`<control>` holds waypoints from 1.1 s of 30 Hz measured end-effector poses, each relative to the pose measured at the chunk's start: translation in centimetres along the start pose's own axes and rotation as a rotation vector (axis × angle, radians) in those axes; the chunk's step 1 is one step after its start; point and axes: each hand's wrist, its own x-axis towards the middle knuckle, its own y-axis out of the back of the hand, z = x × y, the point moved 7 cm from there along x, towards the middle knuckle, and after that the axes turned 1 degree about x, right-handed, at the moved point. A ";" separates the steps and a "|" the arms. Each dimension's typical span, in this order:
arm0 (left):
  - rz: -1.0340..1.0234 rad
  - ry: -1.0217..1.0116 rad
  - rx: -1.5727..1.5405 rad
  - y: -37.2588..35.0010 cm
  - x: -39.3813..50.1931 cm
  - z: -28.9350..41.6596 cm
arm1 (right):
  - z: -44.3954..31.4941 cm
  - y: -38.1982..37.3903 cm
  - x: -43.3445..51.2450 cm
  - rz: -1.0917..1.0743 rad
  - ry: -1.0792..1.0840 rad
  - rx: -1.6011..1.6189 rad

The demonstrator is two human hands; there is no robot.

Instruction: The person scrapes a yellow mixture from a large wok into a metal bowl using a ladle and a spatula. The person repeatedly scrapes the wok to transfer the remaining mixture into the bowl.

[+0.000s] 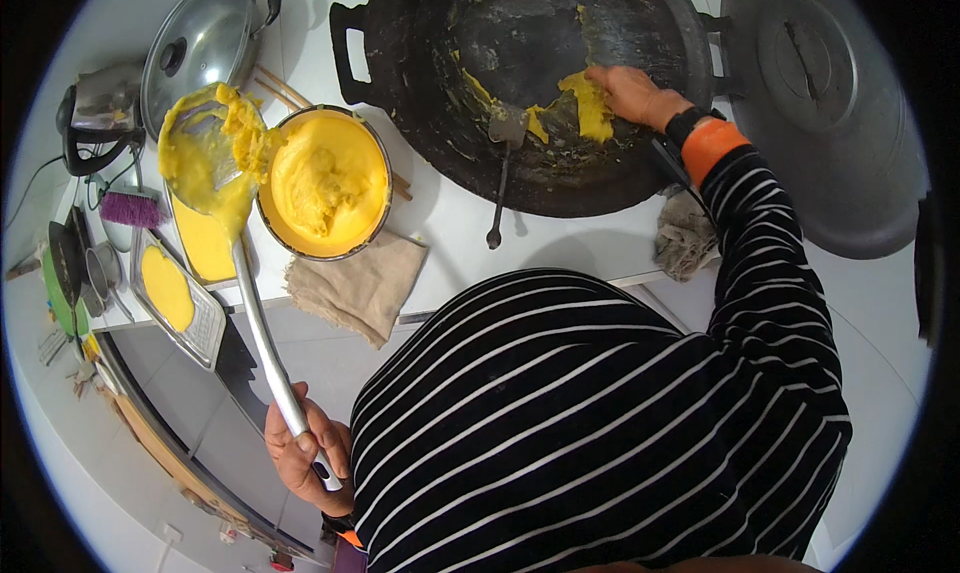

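My left hand (307, 445) grips the metal handle of a long ladle or wok turner (214, 157), whose head is coated in thick yellow paste. That head is raised near a round pot (385, 220) filled with smooth yellow paste (330, 175). Over the large black wok (510, 40), my right hand (634, 97) pinches a ragged sheet of yellow crust (589, 108) along the near right inside wall. Left of the sheet, a small metal spatula (506, 145) rests in the wok, its handle over the near rim. Scraps and streaks of yellow cling to the wok.
A dark wok lid (817, 108) leans at the right. Two trays (206, 340) (202, 243) hold yellow paste at the left. Behind them are a steel lid (202, 40), a kettle (109, 108) and a purple brush (131, 207). Cloths (367, 284) (684, 235) lie near the counter edge.
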 end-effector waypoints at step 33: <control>-0.039 -0.025 -0.016 -0.6 0.5 -0.3 | -3.8 1.6 -6.3 0.102 0.268 -0.034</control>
